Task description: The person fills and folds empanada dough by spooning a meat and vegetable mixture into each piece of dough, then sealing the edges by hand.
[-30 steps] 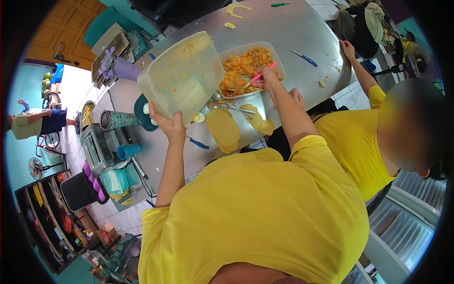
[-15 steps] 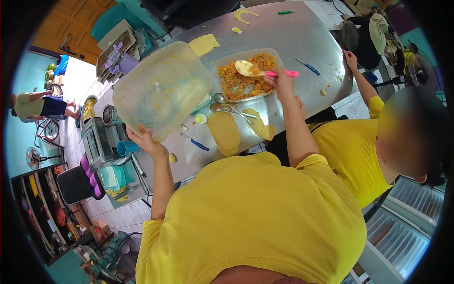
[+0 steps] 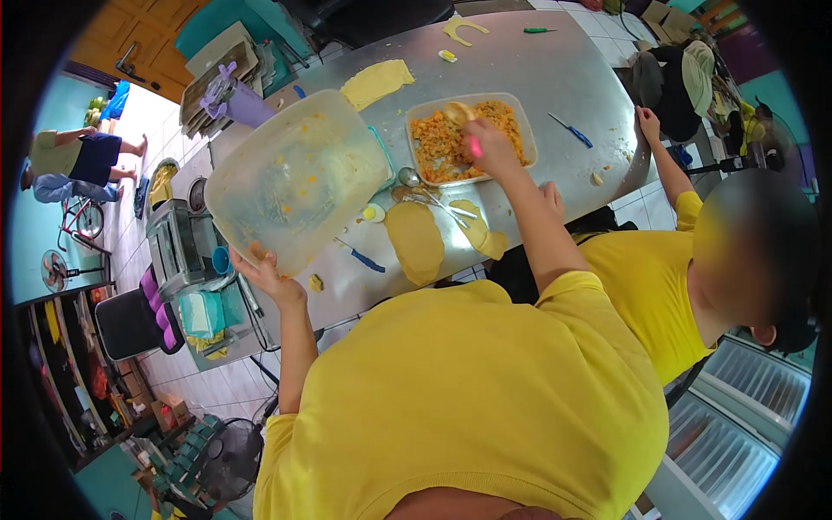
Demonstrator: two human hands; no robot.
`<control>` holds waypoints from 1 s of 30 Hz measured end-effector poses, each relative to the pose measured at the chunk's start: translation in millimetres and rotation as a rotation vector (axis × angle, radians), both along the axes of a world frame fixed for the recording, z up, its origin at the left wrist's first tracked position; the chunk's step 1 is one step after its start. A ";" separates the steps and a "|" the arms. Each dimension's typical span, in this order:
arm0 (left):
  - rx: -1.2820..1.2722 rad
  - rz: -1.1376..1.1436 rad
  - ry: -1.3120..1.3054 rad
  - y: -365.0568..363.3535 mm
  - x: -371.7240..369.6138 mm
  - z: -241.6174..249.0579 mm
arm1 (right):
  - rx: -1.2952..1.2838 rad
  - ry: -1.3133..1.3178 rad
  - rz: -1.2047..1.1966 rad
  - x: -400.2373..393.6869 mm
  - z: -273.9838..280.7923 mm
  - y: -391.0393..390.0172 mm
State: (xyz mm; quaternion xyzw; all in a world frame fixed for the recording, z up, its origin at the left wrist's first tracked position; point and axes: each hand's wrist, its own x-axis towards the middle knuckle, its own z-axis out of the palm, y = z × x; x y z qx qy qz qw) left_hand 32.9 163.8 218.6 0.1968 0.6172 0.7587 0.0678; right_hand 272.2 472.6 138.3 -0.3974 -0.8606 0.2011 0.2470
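My left hand (image 3: 267,273) grips the near corner of a big translucent plastic container (image 3: 299,186), held tilted above the table's left side. Bits of orange food cling inside it. My right hand (image 3: 492,147) is closed around the pink handle of a spoon (image 3: 457,112); most of the handle is hidden by the fingers. The spoon's bowl is over a smaller rectangular tub (image 3: 530,154) of diced orange-brown filling (image 3: 503,121). Nearer to me lie an oval dough sheet (image 3: 414,243), an irregular dough piece (image 3: 482,232) and several metal spoons (image 3: 442,206).
A co-worker in a yellow shirt (image 3: 637,269) sits at my right, one hand (image 3: 648,124) on the table edge. Blue-handled tools (image 3: 368,262) lie on the metal table (image 3: 555,69). A purple pitcher (image 3: 243,102) and a metal pasta machine (image 3: 173,243) are at left.
My right hand has moved slightly left over the tub, and the spoon has turned, its bowl now higher among the filling. The big container stays held in my left hand.
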 end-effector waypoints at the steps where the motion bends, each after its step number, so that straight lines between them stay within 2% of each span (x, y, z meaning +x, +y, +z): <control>1: -0.012 -0.004 0.010 0.6 0.7 -1.8 | 0.059 -0.050 0.180 -10.6 -7.6 -2.4; 2: -0.027 -0.009 0.020 0.4 0.9 -3.7 | 0.114 -0.100 0.359 -17.1 -14.2 -5.9; 6: -0.041 -0.042 0.054 3.2 -2.6 -12.0 | 0.134 -0.233 0.429 -6.0 -22.8 -46.9; 8: -0.018 -0.033 0.023 7.9 -0.6 -11.4 | -0.066 -0.295 0.390 11.2 3.3 -52.9; 9: -0.017 -0.034 0.018 8.9 0.0 -9.8 | -0.067 -0.300 0.389 16.8 14.4 -46.7; 11: -0.039 -0.036 0.022 11.3 0.0 -5.9 | 0.023 -0.240 0.240 25.0 29.7 -25.2; 12: -0.038 -0.038 0.020 11.0 0.6 -5.4 | 0.024 -0.242 0.237 27.5 26.5 -10.6; 14: -0.043 -0.051 0.047 12.0 0.0 -3.9 | 0.096 -0.279 0.037 27.3 13.9 19.4; 15: -0.039 -0.056 0.049 12.1 -0.1 -3.7 | 0.099 -0.277 0.031 22.7 1.5 19.5; 18: -0.042 -0.076 0.048 12.0 0.3 -6.8 | -0.043 -0.132 -0.004 -1.8 -25.8 8.4; 20: -0.079 -0.066 0.077 8.1 -0.5 -10.6 | -0.063 -0.134 0.124 -6.7 -27.2 -16.3; 24: -0.025 -0.077 -0.003 12.8 3.6 -8.2 | -0.057 -0.107 0.209 16.7 3.8 -27.1; 27: -0.087 -0.045 0.049 10.3 0.1 -11.6 | 0.074 -0.057 0.079 38.2 10.3 2.6; 29: -0.062 -0.050 0.027 12.2 1.1 -9.2 | 0.054 -0.181 -0.105 40.2 6.9 27.9; 30: -0.060 -0.047 0.029 13.2 3.1 -7.3 | 0.027 -0.257 -0.118 37.2 -9.4 35.9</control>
